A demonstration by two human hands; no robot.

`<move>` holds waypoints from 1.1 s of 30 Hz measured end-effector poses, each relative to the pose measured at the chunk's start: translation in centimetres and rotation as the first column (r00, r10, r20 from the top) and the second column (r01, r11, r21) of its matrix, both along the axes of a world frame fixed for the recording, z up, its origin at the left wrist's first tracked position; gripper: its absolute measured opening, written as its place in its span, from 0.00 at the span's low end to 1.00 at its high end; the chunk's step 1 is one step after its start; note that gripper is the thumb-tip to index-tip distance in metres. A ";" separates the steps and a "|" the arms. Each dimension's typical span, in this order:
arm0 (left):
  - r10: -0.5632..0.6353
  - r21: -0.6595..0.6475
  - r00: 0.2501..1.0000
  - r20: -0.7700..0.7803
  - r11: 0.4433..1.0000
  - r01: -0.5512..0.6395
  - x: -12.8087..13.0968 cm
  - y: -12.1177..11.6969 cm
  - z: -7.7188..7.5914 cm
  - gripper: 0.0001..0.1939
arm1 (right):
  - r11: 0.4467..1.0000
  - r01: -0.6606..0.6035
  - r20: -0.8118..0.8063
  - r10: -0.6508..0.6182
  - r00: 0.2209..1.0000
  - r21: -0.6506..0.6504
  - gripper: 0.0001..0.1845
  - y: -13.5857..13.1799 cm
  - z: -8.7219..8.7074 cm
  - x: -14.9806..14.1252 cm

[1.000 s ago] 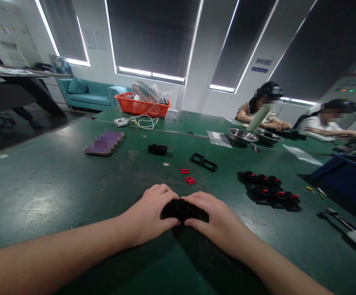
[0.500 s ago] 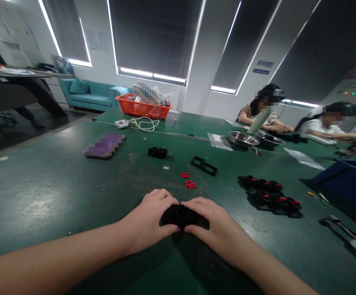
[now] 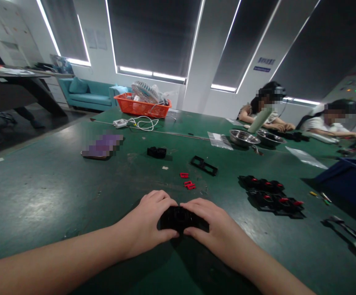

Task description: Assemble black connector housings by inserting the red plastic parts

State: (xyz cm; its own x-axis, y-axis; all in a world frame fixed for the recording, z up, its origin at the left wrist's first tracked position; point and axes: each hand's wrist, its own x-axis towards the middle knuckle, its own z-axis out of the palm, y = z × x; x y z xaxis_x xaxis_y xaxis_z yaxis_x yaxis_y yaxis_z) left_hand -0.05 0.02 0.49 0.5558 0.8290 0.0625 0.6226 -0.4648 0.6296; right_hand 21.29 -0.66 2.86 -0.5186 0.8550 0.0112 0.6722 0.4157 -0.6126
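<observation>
Both hands grip one black plastic part (image 3: 181, 219) low over the green table (image 3: 119, 270). My left hand (image 3: 151, 219) holds its left end between thumb and fingers; my right hand (image 3: 210, 219) pinches the right end the same way. The fingers cover much of the part, and its details are dark. Just beyond the hands lie several small red clips (image 3: 189, 185). A flat black frame with openings (image 3: 204, 165) rests farther back, and a small black block (image 3: 156, 153) sits to its left.
Black assemblies with red pieces (image 3: 270, 194) lie at right, near a blue bin (image 3: 350, 184). A purple phone (image 3: 102, 146) is at left. Behind are an orange basket (image 3: 142, 107), a white cable (image 3: 145, 123) and metal bowls (image 3: 244, 138). Two people sit at the far right.
The hands keep hold of the black part with almost no movement. The view has shifted very slightly.
</observation>
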 end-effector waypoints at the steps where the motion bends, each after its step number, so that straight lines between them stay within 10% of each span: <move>1: -0.002 0.002 1.000 0.002 1.000 0.002 0.0 0.0 0.0 0.20 | 1.000 0.004 -0.002 -0.004 1.000 -0.001 0.23 0.0 0.0 0.0; 33: -0.019 0.101 1.000 -0.022 0.995 0.021 -0.2 0.1 -0.3 0.16 | 0.996 0.041 0.159 -0.053 0.986 0.079 0.19 -0.5 0.9 -0.4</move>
State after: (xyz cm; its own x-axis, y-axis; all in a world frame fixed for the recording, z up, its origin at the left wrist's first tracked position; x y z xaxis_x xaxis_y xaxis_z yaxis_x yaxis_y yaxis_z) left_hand -0.24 0.14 0.22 0.5740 0.8079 0.1335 0.6252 -0.5377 0.5657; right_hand 20.85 -1.14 3.71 -0.4779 0.8784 -0.0038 0.7793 0.4220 -0.4633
